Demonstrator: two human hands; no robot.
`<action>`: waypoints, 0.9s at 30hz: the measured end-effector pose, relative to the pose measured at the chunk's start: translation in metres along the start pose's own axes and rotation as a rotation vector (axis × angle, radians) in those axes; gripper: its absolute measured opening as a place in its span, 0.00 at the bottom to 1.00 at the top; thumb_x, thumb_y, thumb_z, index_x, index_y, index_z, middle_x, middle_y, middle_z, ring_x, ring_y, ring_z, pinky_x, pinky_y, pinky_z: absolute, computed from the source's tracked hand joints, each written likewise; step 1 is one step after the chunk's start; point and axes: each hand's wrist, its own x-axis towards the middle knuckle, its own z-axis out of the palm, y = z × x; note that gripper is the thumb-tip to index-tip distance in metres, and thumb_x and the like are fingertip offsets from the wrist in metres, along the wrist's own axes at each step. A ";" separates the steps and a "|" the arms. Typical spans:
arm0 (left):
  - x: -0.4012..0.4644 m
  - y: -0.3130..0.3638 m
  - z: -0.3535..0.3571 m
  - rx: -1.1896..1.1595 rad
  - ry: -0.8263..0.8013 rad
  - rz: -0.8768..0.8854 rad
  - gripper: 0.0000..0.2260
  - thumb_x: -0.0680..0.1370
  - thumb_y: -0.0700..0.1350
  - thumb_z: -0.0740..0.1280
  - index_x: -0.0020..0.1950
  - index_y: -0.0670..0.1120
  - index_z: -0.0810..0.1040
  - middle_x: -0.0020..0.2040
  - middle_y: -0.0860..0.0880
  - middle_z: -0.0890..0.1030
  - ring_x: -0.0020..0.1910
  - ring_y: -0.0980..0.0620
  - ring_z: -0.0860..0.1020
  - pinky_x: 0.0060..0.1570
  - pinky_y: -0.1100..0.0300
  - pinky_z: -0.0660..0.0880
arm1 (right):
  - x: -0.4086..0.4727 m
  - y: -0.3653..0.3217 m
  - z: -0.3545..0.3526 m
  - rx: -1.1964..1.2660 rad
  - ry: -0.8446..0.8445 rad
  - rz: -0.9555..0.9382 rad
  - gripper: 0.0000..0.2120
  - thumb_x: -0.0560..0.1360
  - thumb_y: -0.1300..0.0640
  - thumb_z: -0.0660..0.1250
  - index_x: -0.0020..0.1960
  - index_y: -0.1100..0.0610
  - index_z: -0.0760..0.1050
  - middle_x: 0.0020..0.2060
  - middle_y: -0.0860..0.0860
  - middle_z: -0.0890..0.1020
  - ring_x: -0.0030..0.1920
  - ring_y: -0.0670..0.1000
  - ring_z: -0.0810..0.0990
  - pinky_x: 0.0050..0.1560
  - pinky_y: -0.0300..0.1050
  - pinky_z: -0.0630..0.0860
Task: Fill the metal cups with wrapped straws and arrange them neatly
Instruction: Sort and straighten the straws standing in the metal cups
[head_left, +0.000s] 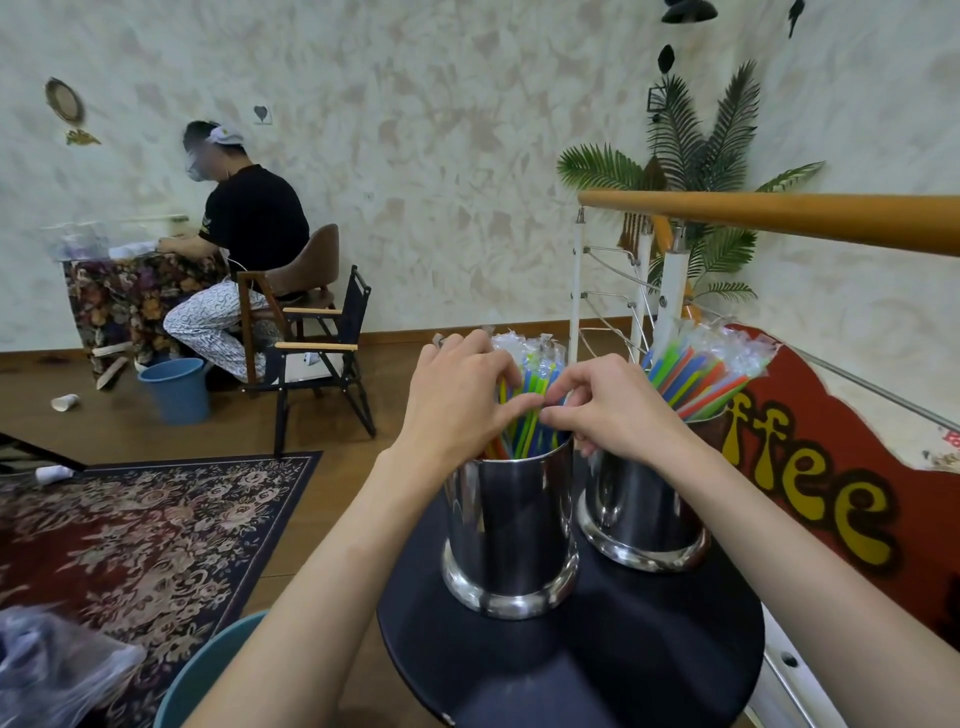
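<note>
Head view puts the near cup (511, 525) at the middle of the dark round table (649, 660), its straws (530, 415) standing bunched and leaning every way. My left hand (457, 400) curls round the bundle from the left, and my right hand (618, 410) pinches straws at the rim, so both are gripping. I judge this the tidying step for this cup. Just beside it, to the right, the far cup (641, 512) holds its own straws (701, 374), fanned toward the coffee sign (810, 467). Next I should square the bundle upright and let go gently. A rug (156, 525) lies to the left.
</note>
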 end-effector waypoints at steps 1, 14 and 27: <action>0.000 0.000 0.000 -0.012 0.005 -0.009 0.14 0.75 0.64 0.70 0.48 0.54 0.83 0.45 0.56 0.70 0.50 0.50 0.74 0.48 0.54 0.62 | 0.000 -0.001 0.001 -0.003 -0.001 0.001 0.05 0.74 0.55 0.76 0.44 0.54 0.80 0.28 0.51 0.84 0.25 0.49 0.82 0.28 0.34 0.76; 0.002 -0.003 0.000 -0.064 -0.079 0.013 0.09 0.79 0.57 0.69 0.51 0.54 0.82 0.46 0.56 0.70 0.51 0.50 0.74 0.46 0.54 0.61 | 0.002 -0.008 0.016 -0.196 0.164 0.052 0.14 0.72 0.40 0.74 0.39 0.50 0.78 0.36 0.47 0.77 0.54 0.55 0.77 0.46 0.46 0.70; 0.003 -0.008 -0.009 -0.124 -0.143 0.002 0.07 0.80 0.54 0.68 0.53 0.53 0.82 0.47 0.56 0.72 0.50 0.52 0.72 0.49 0.53 0.65 | -0.002 -0.007 0.006 0.083 0.038 0.044 0.09 0.74 0.53 0.76 0.41 0.57 0.81 0.27 0.50 0.78 0.31 0.46 0.75 0.45 0.49 0.78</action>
